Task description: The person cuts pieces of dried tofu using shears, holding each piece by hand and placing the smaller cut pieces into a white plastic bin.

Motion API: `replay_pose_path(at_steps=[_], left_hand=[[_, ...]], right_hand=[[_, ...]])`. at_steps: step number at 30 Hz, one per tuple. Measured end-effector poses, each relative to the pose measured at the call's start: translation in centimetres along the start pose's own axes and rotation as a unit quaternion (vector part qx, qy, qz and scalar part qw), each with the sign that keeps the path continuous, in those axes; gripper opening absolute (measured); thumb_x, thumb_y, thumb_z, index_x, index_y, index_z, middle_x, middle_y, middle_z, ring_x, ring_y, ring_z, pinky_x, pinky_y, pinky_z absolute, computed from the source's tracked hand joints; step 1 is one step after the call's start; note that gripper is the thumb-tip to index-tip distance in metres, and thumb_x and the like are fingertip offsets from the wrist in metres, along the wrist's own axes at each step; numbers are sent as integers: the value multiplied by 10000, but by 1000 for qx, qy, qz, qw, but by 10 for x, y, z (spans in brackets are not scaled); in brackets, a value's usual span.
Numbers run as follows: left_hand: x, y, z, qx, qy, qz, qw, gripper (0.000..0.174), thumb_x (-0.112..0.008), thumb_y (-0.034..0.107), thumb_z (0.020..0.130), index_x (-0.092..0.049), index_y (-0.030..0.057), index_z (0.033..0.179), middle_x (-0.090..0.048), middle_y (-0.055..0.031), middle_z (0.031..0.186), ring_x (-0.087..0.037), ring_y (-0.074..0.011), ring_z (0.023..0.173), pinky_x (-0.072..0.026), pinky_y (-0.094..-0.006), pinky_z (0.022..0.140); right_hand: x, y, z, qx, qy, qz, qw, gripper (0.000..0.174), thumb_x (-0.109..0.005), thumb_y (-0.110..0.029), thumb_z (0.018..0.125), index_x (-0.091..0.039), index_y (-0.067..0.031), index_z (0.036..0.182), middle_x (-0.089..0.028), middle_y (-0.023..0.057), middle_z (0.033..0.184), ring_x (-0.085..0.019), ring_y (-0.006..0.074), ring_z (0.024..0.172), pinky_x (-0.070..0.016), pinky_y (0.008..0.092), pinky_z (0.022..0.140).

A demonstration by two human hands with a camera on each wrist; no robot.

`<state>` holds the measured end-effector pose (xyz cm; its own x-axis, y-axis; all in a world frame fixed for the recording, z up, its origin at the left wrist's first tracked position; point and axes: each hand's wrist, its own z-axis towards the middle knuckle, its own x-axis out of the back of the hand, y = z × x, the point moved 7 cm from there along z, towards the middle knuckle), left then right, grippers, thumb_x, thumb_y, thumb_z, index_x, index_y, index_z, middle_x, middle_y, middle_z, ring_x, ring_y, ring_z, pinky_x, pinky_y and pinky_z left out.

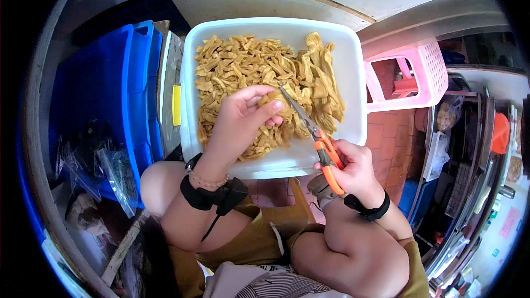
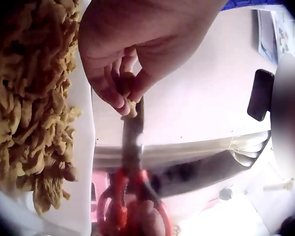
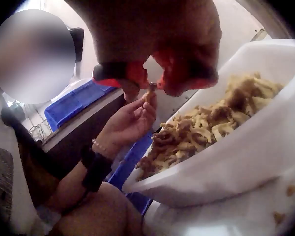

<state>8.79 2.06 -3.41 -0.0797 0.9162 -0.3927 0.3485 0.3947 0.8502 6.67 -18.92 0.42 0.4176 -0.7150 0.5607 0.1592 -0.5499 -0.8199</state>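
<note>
The right hand (image 1: 358, 170) grips orange-handled scissors (image 1: 316, 131), fingers through the loops, the blades reaching the piece its partner holds. Just beside those blades, the left hand (image 1: 242, 115) pinches a wrinkled tan piece (image 1: 273, 99) between thumb and fingers; how far the blades are parted I can't tell. Right under that pinch lies a heap of short tan strips (image 1: 237, 66), with longer tan lengths (image 1: 324, 91) just to its right. The white plastic tub (image 1: 270, 21) holding them surrounds both. Farther right of the grip stands a pink plastic stool (image 1: 433, 74); well off left, blue plastic bins (image 1: 96, 85).
</note>
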Motion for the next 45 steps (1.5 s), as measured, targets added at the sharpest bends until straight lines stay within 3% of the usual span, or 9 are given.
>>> replay_pose_path(at_steps=[7, 9, 11, 18, 20, 30, 32, 41, 45], left_hand=[[-3, -5, -6, -48, 13, 29, 998, 266, -644, 48, 868, -566, -79, 1088, -637, -55, 858, -607, -85, 704, -488, -203, 625], [-12, -10, -7, -30, -49, 51, 997, 273, -644, 56, 871, -564, -80, 1094, -632, -52, 863, -601, -82, 697, -490, -203, 626], [-10, -10, -9, -25, -39, 54, 997, 270, -641, 55, 873, -564, -80, 1094, -631, -51, 868, -600, -80, 703, -490, -202, 627], [0, -2, -2, -38, 11, 28, 999, 275, -587, 87, 913, -553, -65, 1139, -635, -65, 928, -623, -105, 785, -499, -214, 683], [2, 1, 1, -48, 21, 3, 999, 298, -574, 97, 921, -533, -66, 1167, -631, -78, 962, -627, -116, 812, -503, -223, 706], [10, 5, 0, -47, 66, -108, 991, 287, -564, 85, 916, -504, -51, 1162, -627, -121, 1038, -643, -158, 877, -529, -244, 773], [7, 7, -2, -45, 61, -114, 991, 268, -577, 69, 905, -508, -49, 1135, -628, -125, 1030, -646, -161, 863, -534, -247, 758], [-6, -6, -2, -61, 5, -117, 991, 158, -594, -40, 869, -473, -16, 969, -638, -161, 955, -663, -186, 798, -556, -257, 680], [-5, -5, -2, -65, 11, -114, 991, 157, -603, -36, 867, -477, -14, 958, -640, -154, 921, -671, -190, 788, -560, -253, 668]], right_hand=[[2, -1, 0, -39, -16, -31, 999, 311, -817, -122, 698, -539, 0, 762, -482, -19, 572, -399, 25, 532, -332, 199, 461], [2, -3, 3, -42, -19, -45, 998, 316, -816, -129, 701, -530, -7, 757, -483, -18, 575, -399, 28, 535, -331, 202, 464], [2, 0, 3, -40, -11, -50, 998, 398, -817, -300, 691, -542, -19, 751, -473, 69, 549, -462, 139, 482, -405, 281, 479], [1, 16, -4, -71, -16, -15, 997, 411, -815, -291, 700, -500, -27, 709, -484, 67, 557, -453, 133, 485, -416, 271, 491], [-1, 26, -7, -81, -30, -16, 996, 340, -811, -139, 708, -501, -22, 782, -521, -6, 635, -431, 24, 579, -378, 188, 518], [0, 5, -1, -68, -56, -50, 995, 386, -823, -197, 686, -496, -32, 807, -526, 12, 646, -439, 54, 594, -397, 216, 547], [1, 3, 0, -54, -36, -73, 995, 472, -817, -370, 679, -499, -33, 770, -477, 65, 547, -485, 151, 501, -424, 284, 503], [0, -3, 5, -22, -31, -67, 997, 485, -799, -373, 684, -532, -7, 857, -520, 111, 627, -549, 236, 546, -443, 327, 534], [1, -2, 3, -30, -36, -90, 995, 410, -818, -267, 684, -521, -25, 832, -476, 43, 600, -435, 118, 542, -398, 255, 524]])
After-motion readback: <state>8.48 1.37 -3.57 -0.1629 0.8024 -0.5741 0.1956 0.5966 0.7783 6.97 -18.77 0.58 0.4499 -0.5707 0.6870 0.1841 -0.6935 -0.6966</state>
